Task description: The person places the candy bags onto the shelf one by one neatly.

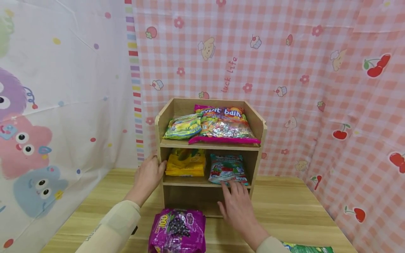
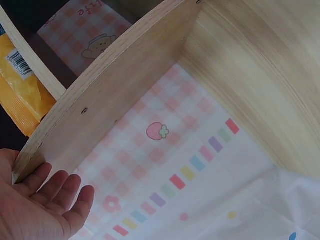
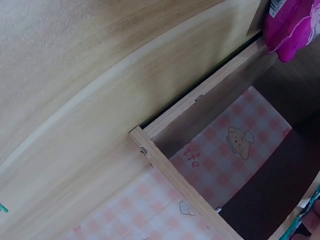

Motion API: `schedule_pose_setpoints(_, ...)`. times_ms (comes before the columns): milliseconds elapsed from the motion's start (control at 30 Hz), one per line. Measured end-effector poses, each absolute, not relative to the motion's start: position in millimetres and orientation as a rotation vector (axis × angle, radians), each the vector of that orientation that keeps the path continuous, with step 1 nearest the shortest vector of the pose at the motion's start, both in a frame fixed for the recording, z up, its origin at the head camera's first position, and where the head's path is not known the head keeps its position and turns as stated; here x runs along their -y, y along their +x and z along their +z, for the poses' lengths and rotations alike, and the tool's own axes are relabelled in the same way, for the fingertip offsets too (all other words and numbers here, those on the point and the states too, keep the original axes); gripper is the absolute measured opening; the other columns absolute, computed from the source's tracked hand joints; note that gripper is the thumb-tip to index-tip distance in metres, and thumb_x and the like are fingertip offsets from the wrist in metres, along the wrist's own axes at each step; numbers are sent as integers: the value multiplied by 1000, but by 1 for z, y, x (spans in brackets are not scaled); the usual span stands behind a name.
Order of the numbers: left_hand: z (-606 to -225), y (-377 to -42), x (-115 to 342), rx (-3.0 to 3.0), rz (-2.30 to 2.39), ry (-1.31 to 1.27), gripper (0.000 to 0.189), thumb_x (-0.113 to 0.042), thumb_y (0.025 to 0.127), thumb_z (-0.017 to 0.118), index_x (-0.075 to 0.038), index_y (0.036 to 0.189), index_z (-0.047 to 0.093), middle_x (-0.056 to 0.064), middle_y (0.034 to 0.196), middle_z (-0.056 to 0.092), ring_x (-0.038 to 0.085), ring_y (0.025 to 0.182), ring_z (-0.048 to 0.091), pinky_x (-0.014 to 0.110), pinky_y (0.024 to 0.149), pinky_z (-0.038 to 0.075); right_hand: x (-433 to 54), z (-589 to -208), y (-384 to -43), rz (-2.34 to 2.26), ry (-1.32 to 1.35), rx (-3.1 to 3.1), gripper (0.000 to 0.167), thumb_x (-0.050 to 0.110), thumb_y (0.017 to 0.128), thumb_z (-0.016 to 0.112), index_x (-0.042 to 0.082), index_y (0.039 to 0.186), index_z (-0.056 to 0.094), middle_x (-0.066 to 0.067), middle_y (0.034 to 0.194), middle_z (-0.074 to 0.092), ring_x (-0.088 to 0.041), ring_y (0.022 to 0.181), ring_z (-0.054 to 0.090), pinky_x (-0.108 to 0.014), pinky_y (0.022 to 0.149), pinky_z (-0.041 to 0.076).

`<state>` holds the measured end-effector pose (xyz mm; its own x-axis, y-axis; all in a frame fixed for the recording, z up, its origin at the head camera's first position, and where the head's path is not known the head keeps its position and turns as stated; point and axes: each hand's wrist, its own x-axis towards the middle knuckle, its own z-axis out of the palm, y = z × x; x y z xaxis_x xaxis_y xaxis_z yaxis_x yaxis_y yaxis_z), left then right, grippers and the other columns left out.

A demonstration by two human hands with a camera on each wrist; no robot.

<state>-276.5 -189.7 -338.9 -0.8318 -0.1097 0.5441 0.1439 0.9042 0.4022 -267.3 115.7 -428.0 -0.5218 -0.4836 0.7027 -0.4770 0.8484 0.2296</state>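
A small wooden shelf (image 1: pixel 210 145) with three levels stands on the table. My left hand (image 1: pixel 148 177) holds its left side panel (image 2: pixel 125 80), fingers on the outer face and thumb by the front edge. On the middle level lie a yellow candy bag (image 1: pixel 186 165) at left and a teal candy bag (image 1: pixel 226 167) with red fruit print at right. The fingertips of my right hand (image 1: pixel 238 205) touch the lower front edge of the teal bag, with the fingers loosely extended. Little of that hand shows in the right wrist view.
The top level bears a yellow-green bag (image 1: pixel 183 127) and a large fruit candy bag (image 1: pixel 224 123). A purple grape candy bag (image 1: pixel 178 230) lies before the shelf's lower left. A green bag (image 1: pixel 311 249) is partly cut off at lower right. Patterned cloths hang behind and beside.
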Motion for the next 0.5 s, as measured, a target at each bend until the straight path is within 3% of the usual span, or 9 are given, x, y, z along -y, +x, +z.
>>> schedule_pose_setpoints(500, -337, -275, 190, 2505, -575, -9, 36, -26, 98, 60, -7, 70, 48, 10, 78, 53, 32, 69, 56, 50, 62, 48, -117, -420, -275, -33, 734, 2285, 69, 44, 83, 77, 0, 132, 58, -22, 123, 53, -38, 111, 54, -50, 96, 46)
